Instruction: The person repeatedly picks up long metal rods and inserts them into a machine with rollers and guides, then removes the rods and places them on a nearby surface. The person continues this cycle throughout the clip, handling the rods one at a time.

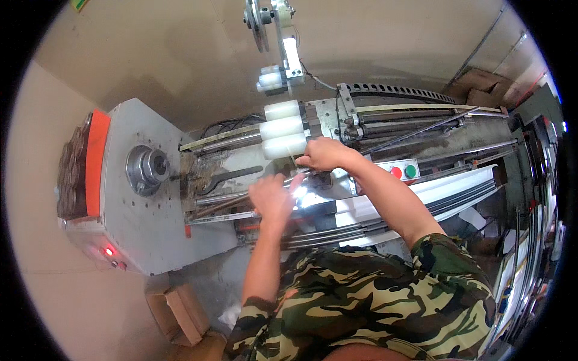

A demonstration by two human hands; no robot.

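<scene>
My right hand (325,154) is closed just below the right end of the lowest of three white rollers (285,146). Its thumb and index finger pinch together; whatever they hold is too small to make out. A thin pale line runs down across the rollers toward these fingers. My left hand (272,195) is nearer to me, over the machine's metal rods, slightly blurred. Its thumb stands apart from the other fingers, and nothing shows between them. A bright glare (301,194) lies beside it. Left of my hands, a dark wrench-like bar (232,177) rests on the machine bed.
A grey machine housing (162,222) with a round metal chuck (147,170) stands at the left. Above hang smaller white rollers (270,79) and a pulley (256,25). A box with red and green buttons (402,171) sits beside my right forearm. A cardboard box (180,314) is lower left.
</scene>
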